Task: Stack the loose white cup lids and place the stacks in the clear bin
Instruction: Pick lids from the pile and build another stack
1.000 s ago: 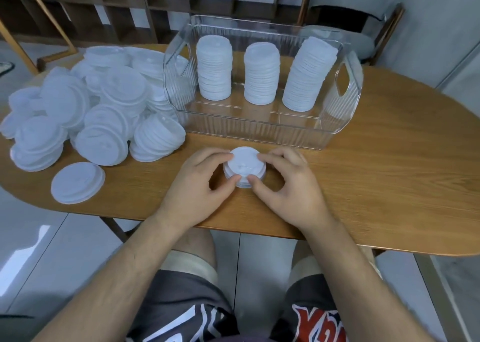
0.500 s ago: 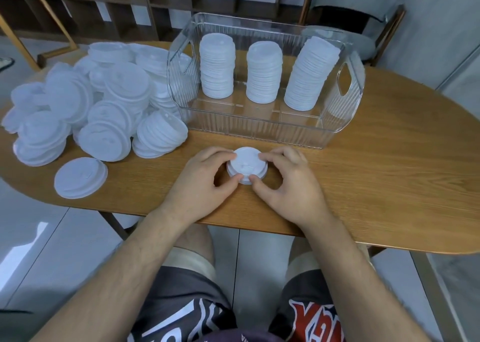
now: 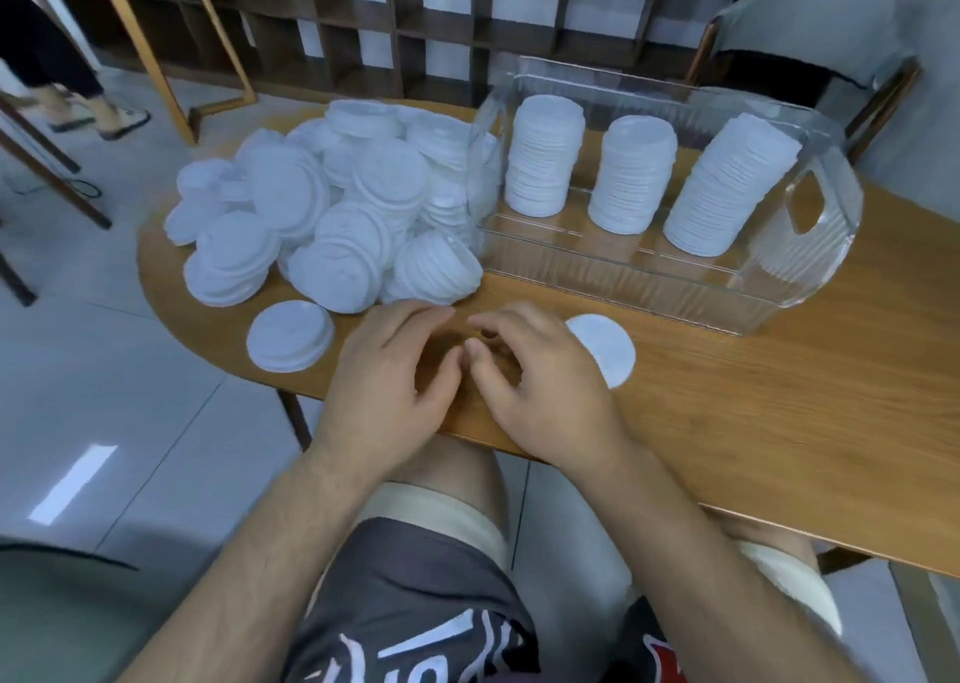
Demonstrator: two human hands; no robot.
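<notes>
We see both hands low over the near edge of the wooden table point(image 3: 779, 422), side by side and holding nothing. The left hand point(image 3: 395, 370) lies palm down with its fingers relaxed and slightly bent. The right hand point(image 3: 540, 386) has its fingers loosely curled toward the left one, the fingertips of the two almost meeting. The picture is blurred there, so we cannot make out finer detail.

Just behind the right hand lies a low stack of white lids point(image 3: 605, 352), its left edge hidden by that hand. To the left of the left hand a flat lid point(image 3: 290, 335) lies apart on the table. Beyond it we find the heap of loose white lids point(image 3: 337, 204), which reaches up to the left wall of the clear bin point(image 3: 779, 287). Inside the bin stand three lid stacks point(image 3: 631, 173) in a row, the right one leaning.

Behind the table we see a dark shelf unit point(image 3: 467, 17), a chair point(image 3: 810, 59) at the right, and another person's legs point(image 3: 67, 85) at the far left.
</notes>
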